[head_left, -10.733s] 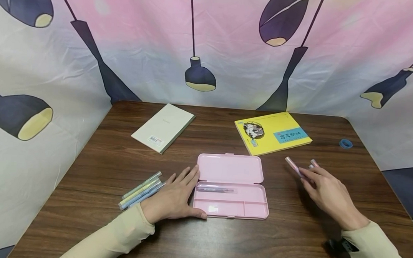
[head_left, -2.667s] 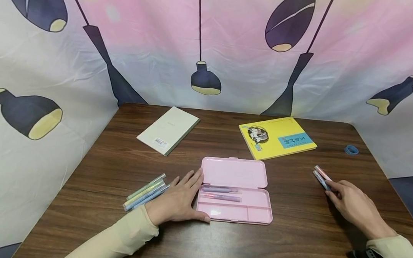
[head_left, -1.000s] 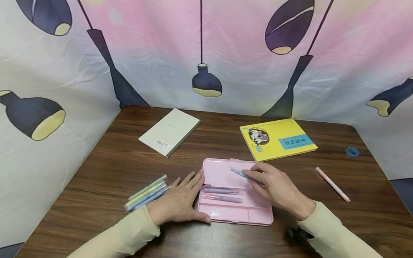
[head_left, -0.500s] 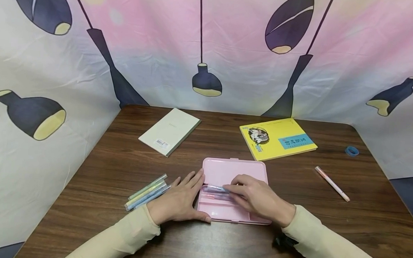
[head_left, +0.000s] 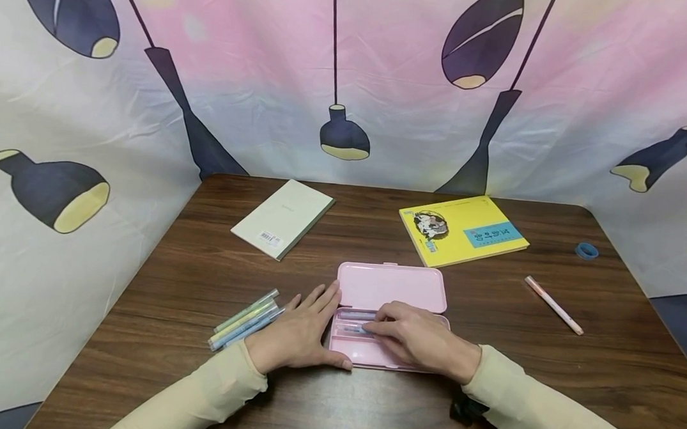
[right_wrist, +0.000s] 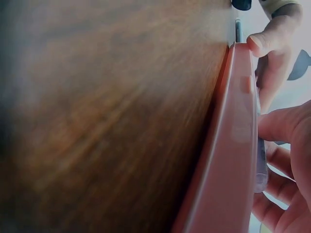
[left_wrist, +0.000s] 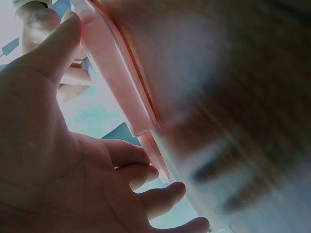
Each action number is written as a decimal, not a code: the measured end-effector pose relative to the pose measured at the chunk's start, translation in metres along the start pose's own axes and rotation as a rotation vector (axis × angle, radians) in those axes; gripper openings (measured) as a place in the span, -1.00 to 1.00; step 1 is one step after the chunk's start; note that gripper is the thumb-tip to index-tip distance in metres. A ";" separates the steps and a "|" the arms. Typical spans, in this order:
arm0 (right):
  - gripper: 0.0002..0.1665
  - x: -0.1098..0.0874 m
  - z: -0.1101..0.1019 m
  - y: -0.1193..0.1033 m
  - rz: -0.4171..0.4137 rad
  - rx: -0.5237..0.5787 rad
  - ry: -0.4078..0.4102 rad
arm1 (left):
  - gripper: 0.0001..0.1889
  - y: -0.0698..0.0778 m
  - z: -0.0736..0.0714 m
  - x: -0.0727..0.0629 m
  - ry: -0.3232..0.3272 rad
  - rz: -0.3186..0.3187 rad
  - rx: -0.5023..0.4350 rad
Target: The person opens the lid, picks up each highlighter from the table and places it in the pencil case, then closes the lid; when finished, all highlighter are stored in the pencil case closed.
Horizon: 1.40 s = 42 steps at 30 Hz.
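Here | glossy rectangular case | slim pinched pen | wood-grained table

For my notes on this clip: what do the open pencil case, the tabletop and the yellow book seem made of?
Pencil case: probably hard molded plastic, smooth and glossy, given its rounded corners, thin walls and bright reflections.
Tabletop: brown wood grain with a soft sheen; solid wood or laminate, I can't tell.
Yellow book: likely paper, with a flat printed cover.
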State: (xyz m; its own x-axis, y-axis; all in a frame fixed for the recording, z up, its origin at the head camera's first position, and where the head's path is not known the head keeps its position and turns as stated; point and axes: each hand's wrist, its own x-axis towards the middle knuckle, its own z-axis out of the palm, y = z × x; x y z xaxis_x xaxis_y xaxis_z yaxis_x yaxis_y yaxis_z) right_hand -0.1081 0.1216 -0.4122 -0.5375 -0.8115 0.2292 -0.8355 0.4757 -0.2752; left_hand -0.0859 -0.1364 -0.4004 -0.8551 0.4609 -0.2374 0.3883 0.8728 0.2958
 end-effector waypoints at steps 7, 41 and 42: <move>-0.69 0.000 0.002 0.001 -0.012 0.011 -0.009 | 0.29 0.001 0.000 0.000 -0.004 -0.001 -0.004; -0.72 0.000 0.002 0.003 -0.005 0.029 -0.014 | 0.30 0.000 0.001 0.000 0.005 -0.007 -0.013; -0.72 -0.001 0.002 0.003 -0.006 0.025 -0.011 | 0.30 0.000 0.000 0.000 0.005 -0.008 -0.014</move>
State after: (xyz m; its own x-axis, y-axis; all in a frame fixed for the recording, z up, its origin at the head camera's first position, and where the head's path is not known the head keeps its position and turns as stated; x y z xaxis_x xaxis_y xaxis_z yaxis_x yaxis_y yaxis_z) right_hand -0.1098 0.1226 -0.4150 -0.5311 -0.8180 0.2209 -0.8355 0.4621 -0.2974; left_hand -0.0858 -0.1361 -0.4008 -0.8599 0.4529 -0.2354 0.3766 0.8742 0.3064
